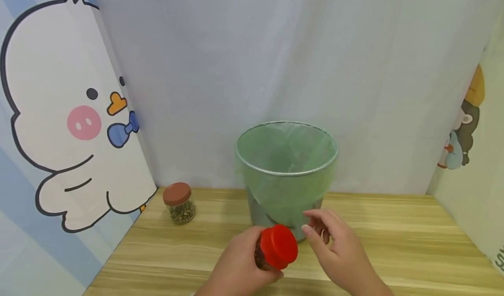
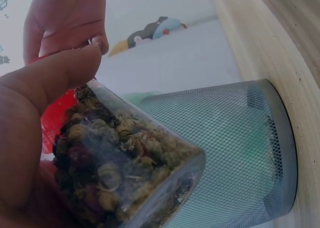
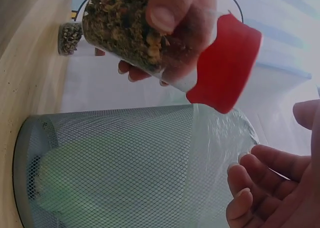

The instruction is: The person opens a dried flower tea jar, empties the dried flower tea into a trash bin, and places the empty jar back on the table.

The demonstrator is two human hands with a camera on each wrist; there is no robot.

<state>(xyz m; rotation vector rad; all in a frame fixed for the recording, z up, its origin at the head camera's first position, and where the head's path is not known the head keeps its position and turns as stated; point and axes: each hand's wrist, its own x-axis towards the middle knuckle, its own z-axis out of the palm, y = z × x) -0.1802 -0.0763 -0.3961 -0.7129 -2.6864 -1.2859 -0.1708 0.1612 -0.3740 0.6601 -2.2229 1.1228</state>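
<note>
My left hand (image 1: 240, 261) grips a clear jar (image 3: 145, 48) of dried flower buds, fingers and thumb wrapped round its body. Its red lid (image 1: 278, 246) is on and tilts toward the right. In the left wrist view the dried buds (image 2: 110, 158) fill most of the jar. Just right of the lid, my right hand (image 1: 340, 250) is held with loosely bent fingers and nothing in them, apart from the jar. Behind both hands stands a mesh trash bin (image 1: 256, 208), lined with a pale green bag (image 1: 289, 191) folded over its rim.
A smaller jar (image 1: 180, 203) with a brownish-red lid and dried contents stands at the back left of the wooden table (image 1: 393, 239). A pale curtain (image 1: 197, 90) hangs behind the bin, with cartoon-printed panels (image 1: 51, 90) at the sides.
</note>
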